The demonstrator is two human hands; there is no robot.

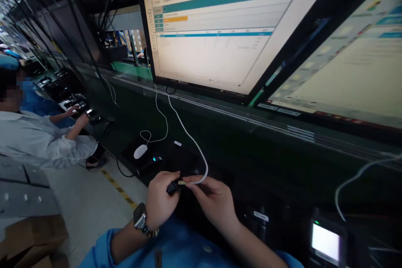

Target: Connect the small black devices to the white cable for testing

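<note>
My left hand (160,199), with a watch on its wrist, pinches a small black device (172,186) low over the dark bench. My right hand (213,201) grips the plug end of a white cable (188,134) and holds it against the device's end. The cable loops up from my fingers to the underside of a large monitor (220,29). Whether the plug is seated in the device is hidden by my fingers.
A white mouse (140,151) lies on a black pad to the left. A second monitor (351,63) stands at the right, a small lit screen (325,242) at bottom right. A co-worker (37,138) in white works at the left. Cardboard (31,238) lies on the floor.
</note>
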